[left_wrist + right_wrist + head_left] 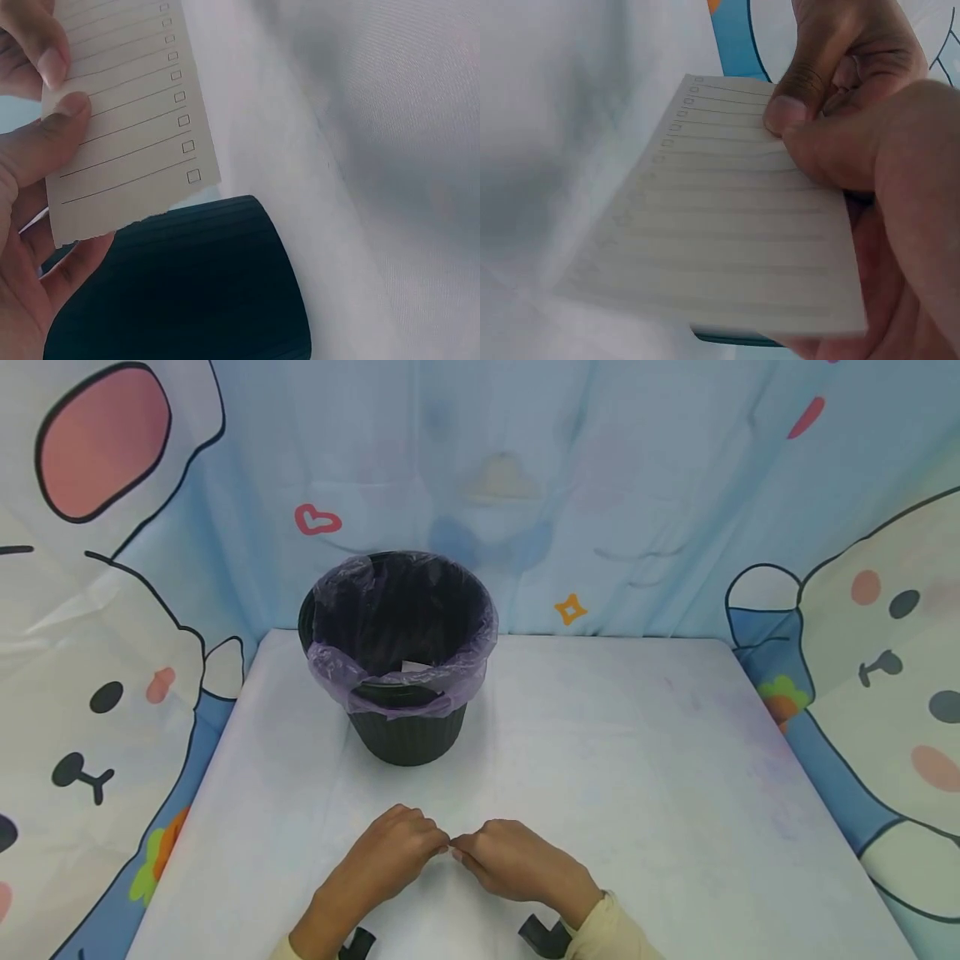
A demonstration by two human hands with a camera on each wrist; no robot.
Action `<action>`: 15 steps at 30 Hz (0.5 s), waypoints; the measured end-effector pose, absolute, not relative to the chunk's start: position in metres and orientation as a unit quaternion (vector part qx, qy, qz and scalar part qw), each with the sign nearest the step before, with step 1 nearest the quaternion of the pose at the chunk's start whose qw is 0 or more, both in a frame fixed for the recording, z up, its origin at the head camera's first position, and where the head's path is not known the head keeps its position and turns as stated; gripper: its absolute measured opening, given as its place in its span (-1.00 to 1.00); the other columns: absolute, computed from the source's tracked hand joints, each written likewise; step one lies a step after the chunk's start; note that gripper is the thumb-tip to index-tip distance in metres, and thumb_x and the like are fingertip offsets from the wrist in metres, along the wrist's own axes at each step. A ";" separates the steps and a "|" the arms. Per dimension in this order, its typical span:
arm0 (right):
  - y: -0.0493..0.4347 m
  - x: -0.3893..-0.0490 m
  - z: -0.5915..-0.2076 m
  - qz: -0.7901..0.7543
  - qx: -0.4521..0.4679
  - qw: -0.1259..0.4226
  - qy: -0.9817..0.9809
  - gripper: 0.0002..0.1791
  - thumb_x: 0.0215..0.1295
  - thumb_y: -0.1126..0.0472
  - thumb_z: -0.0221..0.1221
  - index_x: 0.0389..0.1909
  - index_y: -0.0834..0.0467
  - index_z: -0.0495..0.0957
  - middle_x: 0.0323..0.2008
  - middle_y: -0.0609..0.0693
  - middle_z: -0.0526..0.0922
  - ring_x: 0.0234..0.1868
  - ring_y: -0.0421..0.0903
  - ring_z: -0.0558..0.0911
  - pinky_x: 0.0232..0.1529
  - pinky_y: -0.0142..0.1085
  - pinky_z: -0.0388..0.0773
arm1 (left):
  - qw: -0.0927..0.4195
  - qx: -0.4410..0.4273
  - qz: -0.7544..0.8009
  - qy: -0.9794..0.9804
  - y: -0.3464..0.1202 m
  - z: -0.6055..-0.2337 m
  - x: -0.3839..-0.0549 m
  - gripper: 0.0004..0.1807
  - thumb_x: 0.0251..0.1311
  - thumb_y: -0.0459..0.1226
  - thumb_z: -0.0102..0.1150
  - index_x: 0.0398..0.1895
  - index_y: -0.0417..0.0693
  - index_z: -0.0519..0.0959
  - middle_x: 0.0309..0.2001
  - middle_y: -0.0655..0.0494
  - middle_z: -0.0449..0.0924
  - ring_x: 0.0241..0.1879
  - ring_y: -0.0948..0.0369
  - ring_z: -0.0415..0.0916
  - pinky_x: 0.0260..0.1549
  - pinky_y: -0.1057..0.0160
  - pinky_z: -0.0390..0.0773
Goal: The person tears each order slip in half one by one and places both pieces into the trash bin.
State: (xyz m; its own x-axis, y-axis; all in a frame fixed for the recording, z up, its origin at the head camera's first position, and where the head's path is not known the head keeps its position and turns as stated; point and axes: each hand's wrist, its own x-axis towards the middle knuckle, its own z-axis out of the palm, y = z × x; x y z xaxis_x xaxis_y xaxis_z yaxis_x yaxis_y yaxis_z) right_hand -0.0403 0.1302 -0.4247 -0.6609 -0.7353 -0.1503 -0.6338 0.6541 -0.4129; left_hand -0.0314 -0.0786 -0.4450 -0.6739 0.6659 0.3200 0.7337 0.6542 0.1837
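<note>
My left hand (401, 850) and right hand (517, 860) meet over the near part of the table, thumbs side by side. Between them they pinch a sheet of lined paper (135, 142), thumbs on its face and fingers behind. Small checkboxes run down one edge, and the end on the left hand's side is ragged. In the right wrist view, the same paper (735, 217) slants toward the camera, its near end blurred. From the head view the sheet is hidden below the hands.
A black waste bin (407, 739) with a purple plastic liner (337, 672) stands beyond the hands, left of centre. A small white piece (415, 667) shows inside its mouth. White cloth covers the table (637, 777); a cartoon-print curtain (660, 510) rises behind and at both sides.
</note>
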 end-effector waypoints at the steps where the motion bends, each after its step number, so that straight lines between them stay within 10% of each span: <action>1: 0.131 -0.040 -0.424 -0.166 -0.380 0.158 0.896 -0.78 0.50 0.19 0.11 -0.08 0.15 0.71 -0.72 -0.28 0.35 -0.64 -0.38 0.22 -0.53 -0.49 0.29 | 0.111 -0.389 -0.149 -0.902 -0.079 -0.445 -0.031 -0.95 0.09 -0.22 0.45 -0.36 0.12 0.75 -0.46 0.37 0.69 -0.43 0.41 0.48 -0.24 0.41 0.52; 15: 0.145 -0.053 -0.426 -0.301 -0.364 0.221 0.853 -0.72 0.57 0.23 -0.02 -0.23 0.18 0.67 -0.64 -0.29 0.31 -0.61 -0.44 0.29 -0.49 -0.53 0.32 | 0.225 -0.410 -0.147 -0.872 -0.080 -0.448 -0.031 -0.71 -0.14 -0.41 0.58 -0.29 0.04 0.78 -0.33 0.30 0.77 -0.32 0.37 0.62 -0.22 0.39 0.59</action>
State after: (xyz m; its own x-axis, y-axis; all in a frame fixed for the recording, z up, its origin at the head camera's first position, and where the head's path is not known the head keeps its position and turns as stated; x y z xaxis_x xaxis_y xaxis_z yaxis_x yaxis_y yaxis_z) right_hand -0.0534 0.1452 -0.4264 -0.6366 -0.7549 -0.1578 -0.4884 0.5530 -0.6751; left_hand -0.0306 -0.0799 -0.4479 -0.5630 0.6481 0.5129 0.7805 0.6210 0.0720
